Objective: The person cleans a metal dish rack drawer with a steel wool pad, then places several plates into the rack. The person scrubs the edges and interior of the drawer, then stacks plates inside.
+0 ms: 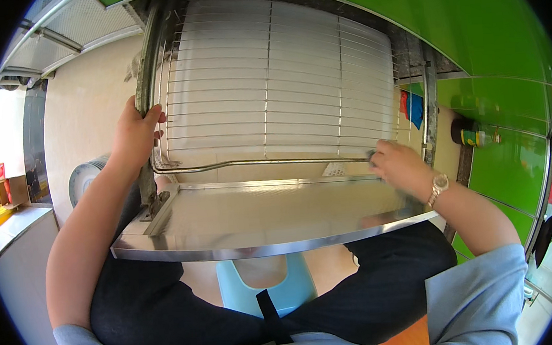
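A pulled-out wire drawer basket [263, 105] lies before me, with a white sheet or tray [297, 68] showing through its thin bars. My left hand [138, 127] is closed around the dull metal side rail [145, 73] at the left. At the front right, my right hand [399, 167] pinches a small dark grey wad [371, 156] against the basket's bent front rod [255, 162]. Motion blurs that hand, and its fingers hide most of the wad. Nearer my lap is the drawer's shiny metal front panel [279, 211], its long edge above my thighs.
Stacked plates [84, 180] stand on the floor left of the drawer. Glossy green panels [499, 106] line the right, with a labelled bottle [480, 137] beside them. A red and blue bag [413, 106] lies past the right rail. Below is a light blue plastic stool [265, 285].
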`<control>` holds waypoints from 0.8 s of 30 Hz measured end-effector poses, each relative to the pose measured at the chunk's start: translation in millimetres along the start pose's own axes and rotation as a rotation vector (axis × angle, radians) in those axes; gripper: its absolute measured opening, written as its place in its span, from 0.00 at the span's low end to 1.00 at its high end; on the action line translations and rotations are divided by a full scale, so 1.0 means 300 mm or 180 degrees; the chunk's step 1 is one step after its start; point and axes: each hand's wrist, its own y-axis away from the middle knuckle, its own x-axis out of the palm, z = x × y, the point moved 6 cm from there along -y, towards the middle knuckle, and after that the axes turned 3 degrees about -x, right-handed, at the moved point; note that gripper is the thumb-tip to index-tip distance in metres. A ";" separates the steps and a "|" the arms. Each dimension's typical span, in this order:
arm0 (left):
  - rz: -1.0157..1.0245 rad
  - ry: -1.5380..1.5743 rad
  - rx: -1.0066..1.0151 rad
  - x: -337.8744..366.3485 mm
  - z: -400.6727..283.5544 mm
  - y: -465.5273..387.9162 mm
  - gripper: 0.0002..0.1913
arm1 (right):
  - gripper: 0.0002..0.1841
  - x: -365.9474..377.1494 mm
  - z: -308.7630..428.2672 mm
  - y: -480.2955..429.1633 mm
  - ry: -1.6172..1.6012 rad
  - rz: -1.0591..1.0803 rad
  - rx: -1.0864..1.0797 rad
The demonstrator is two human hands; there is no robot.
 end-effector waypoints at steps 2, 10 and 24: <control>0.0002 -0.0022 -0.0027 0.003 -0.006 0.008 0.12 | 0.12 0.079 0.076 -0.018 -0.0589 0.0322 -0.0302; 0.0065 0.0204 -0.0154 0.010 -0.020 0.024 0.12 | 0.10 0.413 0.087 -0.162 -0.0464 0.1612 0.0242; -0.0020 0.0211 -0.0162 0.014 -0.015 0.014 0.14 | 0.09 0.434 0.250 -0.350 -0.2248 0.1592 0.1246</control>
